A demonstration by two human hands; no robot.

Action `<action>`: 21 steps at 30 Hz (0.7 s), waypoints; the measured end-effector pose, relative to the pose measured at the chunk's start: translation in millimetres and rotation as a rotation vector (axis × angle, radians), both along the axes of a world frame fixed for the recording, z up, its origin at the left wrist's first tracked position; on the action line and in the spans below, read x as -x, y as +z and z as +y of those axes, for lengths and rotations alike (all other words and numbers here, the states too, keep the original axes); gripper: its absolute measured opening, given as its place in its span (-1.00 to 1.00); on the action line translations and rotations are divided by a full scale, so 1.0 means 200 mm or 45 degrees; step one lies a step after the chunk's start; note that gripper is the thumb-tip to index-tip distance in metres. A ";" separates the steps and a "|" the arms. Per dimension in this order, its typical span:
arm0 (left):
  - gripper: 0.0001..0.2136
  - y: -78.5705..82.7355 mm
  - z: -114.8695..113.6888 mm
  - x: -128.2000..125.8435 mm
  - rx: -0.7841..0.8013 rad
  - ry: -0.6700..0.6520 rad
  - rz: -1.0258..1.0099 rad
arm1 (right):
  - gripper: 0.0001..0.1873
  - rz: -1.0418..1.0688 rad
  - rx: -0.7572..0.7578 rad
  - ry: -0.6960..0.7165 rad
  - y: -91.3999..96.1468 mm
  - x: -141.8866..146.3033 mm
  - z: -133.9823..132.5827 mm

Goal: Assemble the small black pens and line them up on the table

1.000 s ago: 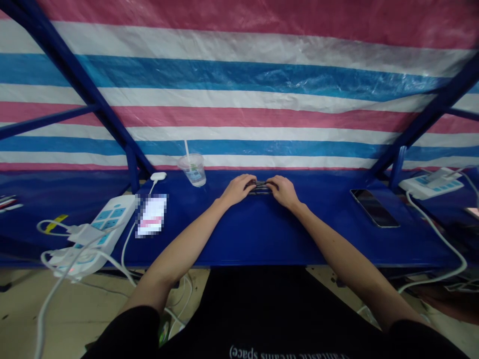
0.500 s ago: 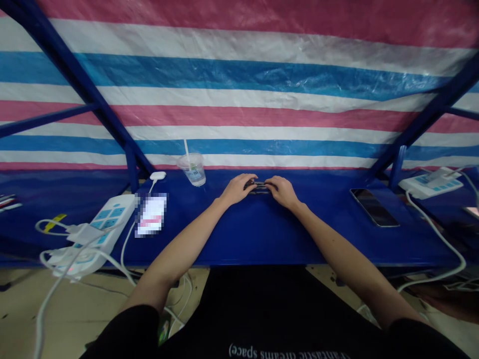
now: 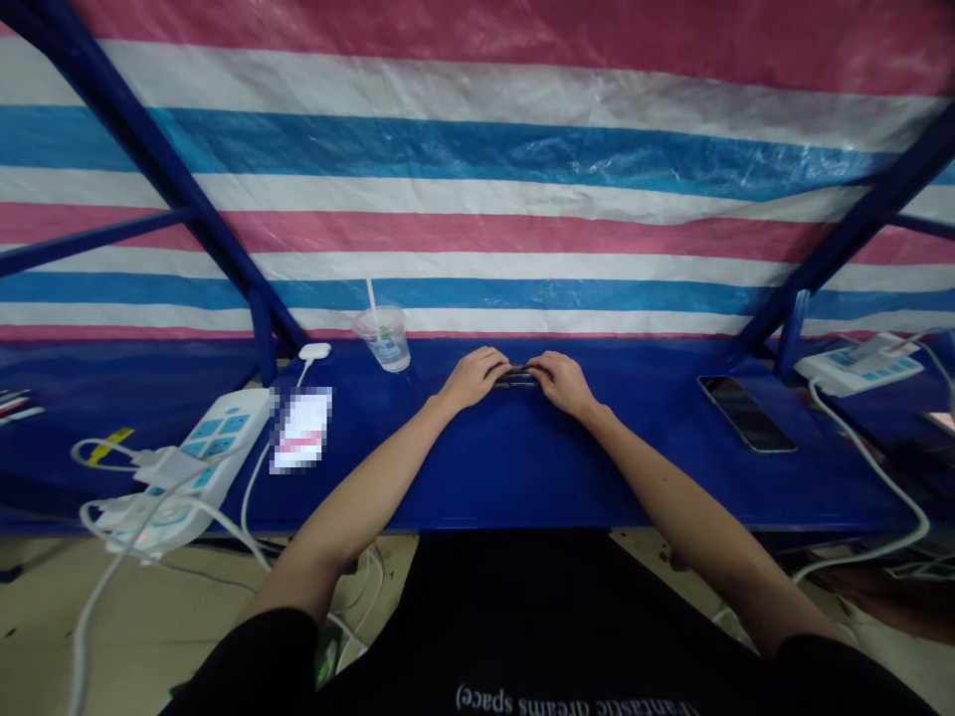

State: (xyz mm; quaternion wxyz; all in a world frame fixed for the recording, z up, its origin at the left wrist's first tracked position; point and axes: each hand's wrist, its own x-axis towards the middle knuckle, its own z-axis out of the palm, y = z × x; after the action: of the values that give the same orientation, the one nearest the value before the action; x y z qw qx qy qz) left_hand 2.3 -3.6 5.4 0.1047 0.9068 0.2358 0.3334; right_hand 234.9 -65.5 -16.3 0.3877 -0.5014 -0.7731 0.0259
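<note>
Toward the back middle of the blue table, a small group of slim, dark, rod-like things (image 3: pixel 514 378) lies crosswise between my hands. Too small to make out is their exact kind. My left hand (image 3: pixel 476 375) has its curled fingers on their left end. At the right end, the bent fingers of my right hand (image 3: pixel 561 378) grip them too. Both palms face down, close to the tabletop, and the fingertips partly hide the ends of the dark things.
A clear plastic cup with a straw (image 3: pixel 386 338) stands left of my hands. Farther left are a blurred-out bright phone (image 3: pixel 302 430) and a white power strip (image 3: pixel 216 447) with cables. On the right lie a dark phone (image 3: pixel 748 413) and another power strip (image 3: pixel 858 366).
The dark things between my hands look closer together, with less gap showing at the far side. My left fingers have shifted very slightly; both arms otherwise stay in place.
</note>
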 end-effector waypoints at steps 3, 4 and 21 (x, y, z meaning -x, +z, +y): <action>-0.81 0.00 0.00 0.00 0.019 0.018 -0.008 | -0.79 0.001 -0.016 0.010 0.00 0.00 0.00; -0.81 0.00 0.00 0.00 0.033 0.032 -0.012 | -0.79 0.004 -0.020 0.009 0.00 0.00 0.00; -0.82 -0.01 0.01 0.01 0.003 0.025 0.043 | -0.79 -0.007 -0.040 0.001 0.00 -0.01 0.00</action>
State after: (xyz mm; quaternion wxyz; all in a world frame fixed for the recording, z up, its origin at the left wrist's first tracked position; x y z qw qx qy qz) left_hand 0.9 -1.9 4.1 0.0982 0.9098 0.2468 0.3187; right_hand 236.0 -65.0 -16.1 0.3934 -0.4951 -0.7745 0.0126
